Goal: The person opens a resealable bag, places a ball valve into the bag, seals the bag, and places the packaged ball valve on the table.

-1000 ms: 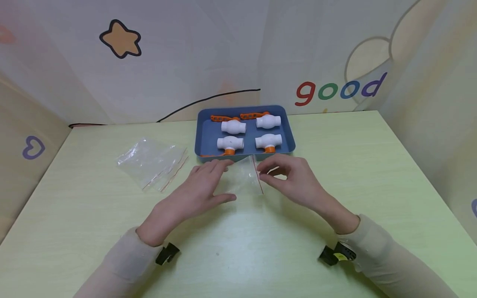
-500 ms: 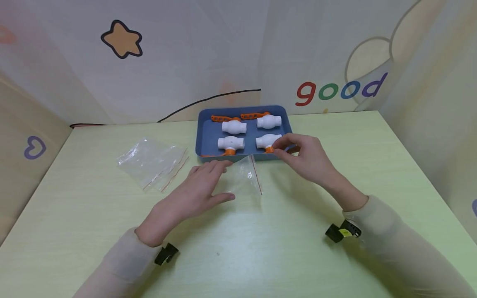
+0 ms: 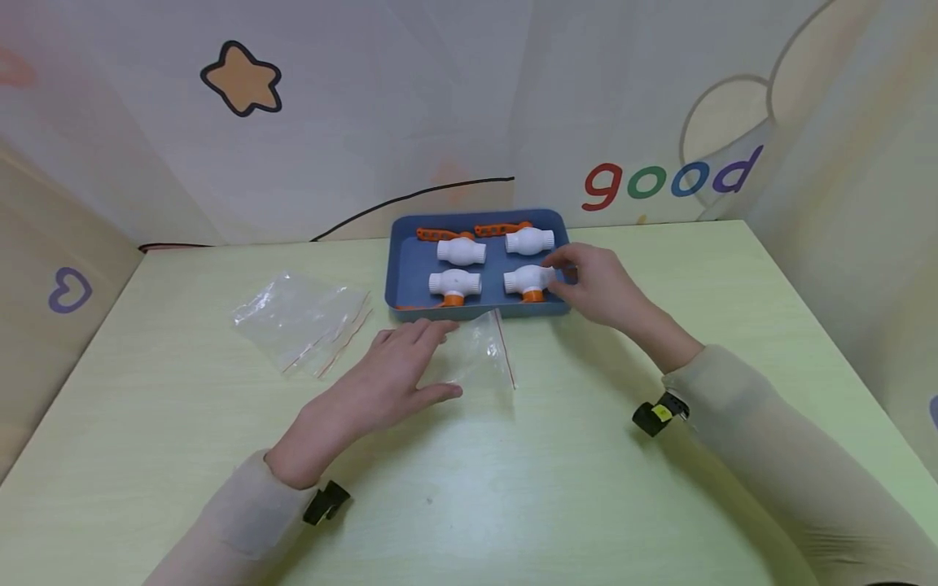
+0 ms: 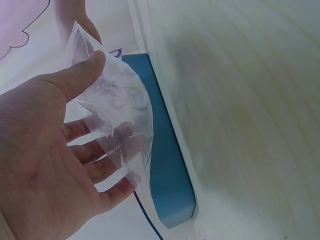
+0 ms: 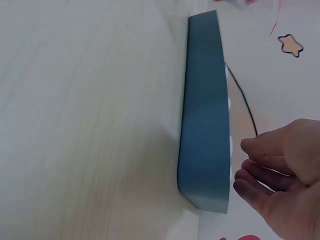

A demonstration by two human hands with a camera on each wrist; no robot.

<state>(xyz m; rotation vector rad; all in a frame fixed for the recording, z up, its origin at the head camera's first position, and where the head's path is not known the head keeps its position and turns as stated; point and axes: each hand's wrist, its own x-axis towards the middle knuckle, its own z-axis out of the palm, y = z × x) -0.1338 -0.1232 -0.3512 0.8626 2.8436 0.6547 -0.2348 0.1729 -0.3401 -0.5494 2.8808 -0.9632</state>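
My left hand (image 3: 388, 370) holds a clear zip-lock bag (image 3: 479, 350), its red-lined mouth facing right. In the left wrist view the thumb (image 4: 90, 70) lies over the near side of the bag (image 4: 120, 100), and fingers show through the plastic. My right hand (image 3: 597, 281) reaches over the right side of the blue tray (image 3: 410, 273). Its thumb and fingers are apart, tips right at the right end of a white ball valve (image 3: 523, 279) with an orange stem. In the right wrist view the right hand (image 5: 287, 175) is beside the tray's rim, with nothing visible between its fingertips.
Three more white valves, among them a back-left valve (image 3: 461, 251), a back-right valve (image 3: 529, 241) and a front-left valve (image 3: 454, 282), lie in the tray with orange handles. Clear zip-lock bags (image 3: 300, 321) lie on the table at left. A printed curtain (image 3: 440, 106) hangs behind.
My right hand has let go of the bag's mouth and moved right and away from me to the tray's front-right valve. The left hand and bag have stayed nearly in place.
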